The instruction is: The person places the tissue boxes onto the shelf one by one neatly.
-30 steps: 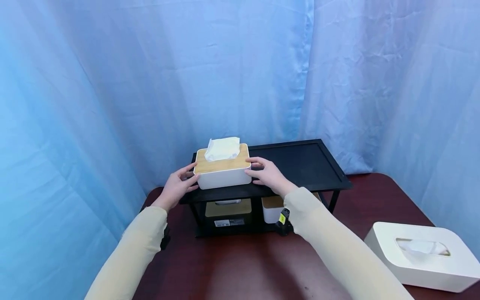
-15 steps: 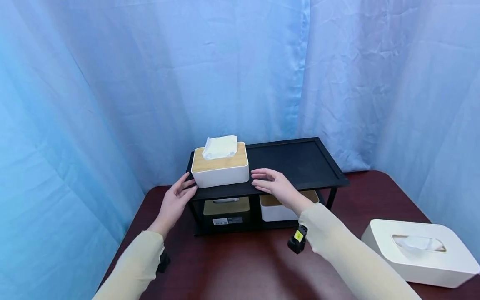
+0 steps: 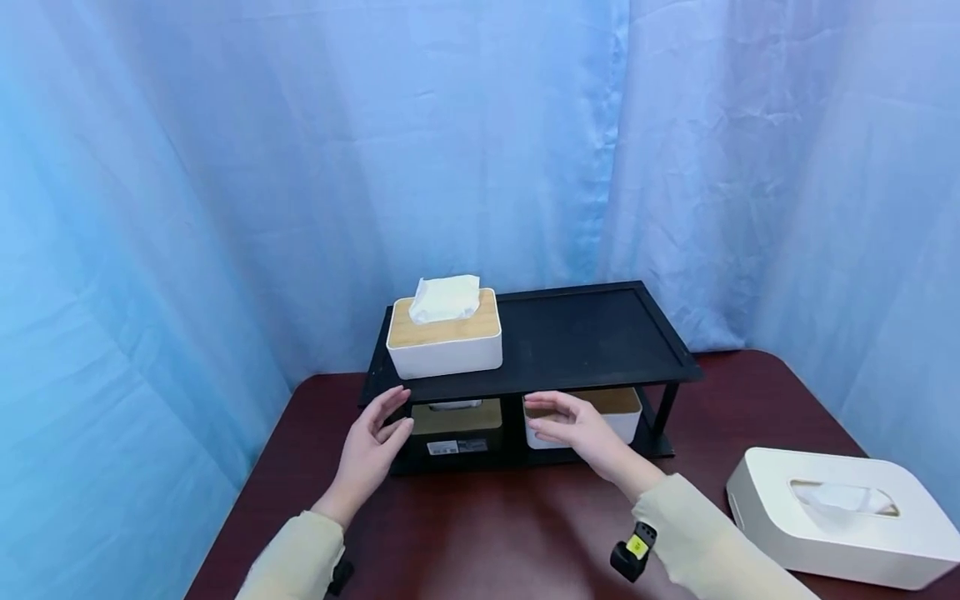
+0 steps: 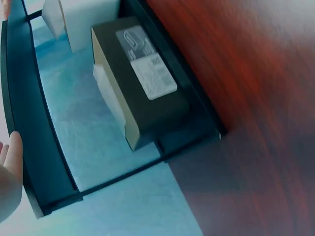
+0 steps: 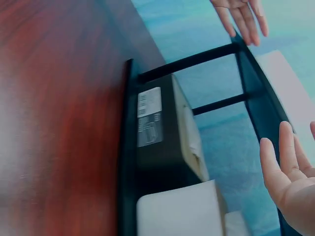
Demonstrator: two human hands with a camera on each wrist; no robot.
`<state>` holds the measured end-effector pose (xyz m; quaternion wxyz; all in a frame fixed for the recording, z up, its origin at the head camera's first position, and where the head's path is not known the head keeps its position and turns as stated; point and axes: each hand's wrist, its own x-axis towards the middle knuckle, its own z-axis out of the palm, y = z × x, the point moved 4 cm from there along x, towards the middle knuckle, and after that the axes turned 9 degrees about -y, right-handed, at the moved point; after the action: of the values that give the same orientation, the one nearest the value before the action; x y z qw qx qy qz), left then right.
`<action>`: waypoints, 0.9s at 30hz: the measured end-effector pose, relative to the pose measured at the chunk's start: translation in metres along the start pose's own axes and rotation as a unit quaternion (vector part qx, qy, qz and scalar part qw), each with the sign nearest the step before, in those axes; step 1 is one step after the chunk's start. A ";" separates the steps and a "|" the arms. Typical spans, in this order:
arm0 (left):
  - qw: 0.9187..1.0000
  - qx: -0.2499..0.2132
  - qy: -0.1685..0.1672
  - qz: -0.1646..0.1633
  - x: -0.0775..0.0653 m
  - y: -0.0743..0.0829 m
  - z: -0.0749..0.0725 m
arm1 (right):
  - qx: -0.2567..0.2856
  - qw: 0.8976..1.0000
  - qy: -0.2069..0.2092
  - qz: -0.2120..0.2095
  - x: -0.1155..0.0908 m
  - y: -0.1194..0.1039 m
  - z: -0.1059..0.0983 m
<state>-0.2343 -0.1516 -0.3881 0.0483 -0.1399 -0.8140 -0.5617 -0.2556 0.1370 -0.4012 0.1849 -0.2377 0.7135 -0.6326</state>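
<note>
On the left end of the black rack's top shelf (image 3: pixel 592 333) stands a white tissue box (image 3: pixel 446 358) with a wooden lid and a tissue poking up. My left hand (image 3: pixel 372 442) hovers at the rack's front left corner, fingers relaxed and holding nothing. In front of the shelf edge, my right hand (image 3: pixel 577 429) is likewise free of any object, its fingers loosely bent. Behind it, a second white box with a wooden lid (image 3: pixel 622 417) sits on the lower shelf, partly covered by the hand. A dark box (image 4: pixel 142 73) with a label sits left of it on that shelf.
A larger cream tissue box (image 3: pixel 847 517) lies at the right on the dark red wooden table (image 3: pixel 480 533). Blue curtains (image 3: pixel 480 150) hang close behind the rack and on both sides. The rack's legs (image 3: pixel 663 407) stand at its ends.
Both hands have let go of the white tissue box on the top shelf and drawn back toward me and down, the right one also moving rightward. The box stays on the shelf.
</note>
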 end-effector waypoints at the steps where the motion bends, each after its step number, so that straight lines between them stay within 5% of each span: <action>1: 1.000 0.000 0.006 0.007 -0.001 0.000 0.003 | -0.004 1.000 -0.002 0.003 -0.003 0.004 0.000; 9: 0.998 -0.009 0.013 0.059 -0.006 -0.006 0.042 | 0.021 0.999 -0.035 0.022 -0.025 0.037 -0.005; 18: 0.997 -0.057 -0.012 0.054 -0.019 -0.024 0.087 | 0.044 0.998 -0.011 0.045 -0.058 0.064 -0.016; 27: 0.998 -0.051 -0.027 0.019 -0.027 -0.034 0.110 | -0.034 0.999 0.014 0.013 -0.100 0.068 -0.044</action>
<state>-0.2097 -0.0648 -0.4648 0.0296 -0.1723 -0.7824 -0.5977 -0.2061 0.2359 -0.4667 0.1749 -0.2257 0.7402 -0.6087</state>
